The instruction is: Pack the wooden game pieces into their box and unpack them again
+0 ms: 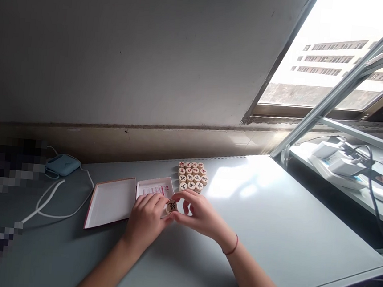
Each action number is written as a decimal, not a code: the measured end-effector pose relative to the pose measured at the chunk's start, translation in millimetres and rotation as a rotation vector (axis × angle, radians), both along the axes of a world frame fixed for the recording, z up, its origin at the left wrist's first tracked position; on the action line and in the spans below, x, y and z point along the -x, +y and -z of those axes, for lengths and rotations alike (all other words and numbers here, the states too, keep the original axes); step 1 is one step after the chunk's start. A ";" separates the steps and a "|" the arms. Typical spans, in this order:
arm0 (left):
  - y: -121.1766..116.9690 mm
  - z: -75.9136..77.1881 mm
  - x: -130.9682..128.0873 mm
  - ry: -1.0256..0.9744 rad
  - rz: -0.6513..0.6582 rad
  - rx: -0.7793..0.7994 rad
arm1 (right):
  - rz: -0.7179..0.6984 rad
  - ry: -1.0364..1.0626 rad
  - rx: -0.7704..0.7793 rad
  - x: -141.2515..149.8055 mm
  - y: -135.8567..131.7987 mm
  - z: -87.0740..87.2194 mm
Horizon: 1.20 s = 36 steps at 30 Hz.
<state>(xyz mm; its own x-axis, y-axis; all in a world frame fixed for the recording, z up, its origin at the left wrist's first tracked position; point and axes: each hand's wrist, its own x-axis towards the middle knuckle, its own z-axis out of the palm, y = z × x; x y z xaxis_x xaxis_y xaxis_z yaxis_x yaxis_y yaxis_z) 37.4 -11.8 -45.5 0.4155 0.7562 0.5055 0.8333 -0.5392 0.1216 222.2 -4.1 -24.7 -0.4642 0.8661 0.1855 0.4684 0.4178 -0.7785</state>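
A round wooden Chinese chess piece (171, 205) with a dark character is gripped between my two hands, above the right edge of the white box base (138, 194). My left hand (148, 213) closes on its left side, partly covering the base. From the right, thumb and index finger of my right hand (195, 211) pinch the same piece. Whether more pieces sit under it cannot be seen. Just beyond my right hand, several Chinese chess pieces (190, 178) stand in tidy rows, characters facing up. The box lid (110, 203) lies left of the base, inside up.
A blue device (62, 165) with a white cable (62, 216) lies at the left of the grey table (263, 239). Bright window light reflects off its surface right of the pieces. Farther right, a metal frame (336, 93) rises beside a shelf with white plugs (347, 166) and black cables.
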 end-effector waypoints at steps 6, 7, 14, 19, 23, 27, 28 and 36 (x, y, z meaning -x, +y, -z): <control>-5.4 -1.7 -9.8 0.002 -0.034 -0.108 | 0.139 0.071 -0.008 9.1 -3.4 3.3; -5.5 -1.1 -10.5 -0.007 -0.026 -0.088 | 0.155 0.108 0.025 6.7 -2.6 2.5; -0.8 9.3 -4.3 -0.025 -0.020 0.085 | 0.490 0.125 0.158 -51.9 25.8 7.2; 0.0 12.8 -2.0 -0.010 -0.038 0.154 | 0.581 0.011 0.336 -80.5 38.2 20.2; -1.2 12.4 -3.2 -0.017 -0.025 0.194 | 0.577 -0.046 0.320 -78.8 37.9 24.7; -1.6 12.2 -3.5 -0.060 0.013 0.206 | 0.642 -0.090 0.242 -74.4 37.6 24.4; -1.8 11.7 -3.7 -0.067 0.019 0.213 | 0.672 -0.105 0.198 -73.0 37.5 23.0; -3.7 5.7 -8.0 -0.187 0.053 0.181 | 0.254 0.043 0.102 -36.3 19.1 0.8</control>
<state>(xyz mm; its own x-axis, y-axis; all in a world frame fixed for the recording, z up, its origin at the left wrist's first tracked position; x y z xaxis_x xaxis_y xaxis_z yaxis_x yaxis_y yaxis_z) 45.4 -15.5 -51.2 0.3690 0.8208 0.4359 0.7587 -0.5370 0.3688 258.4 15.0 -25.5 -0.2233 0.9690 0.1062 0.5142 0.2096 -0.8317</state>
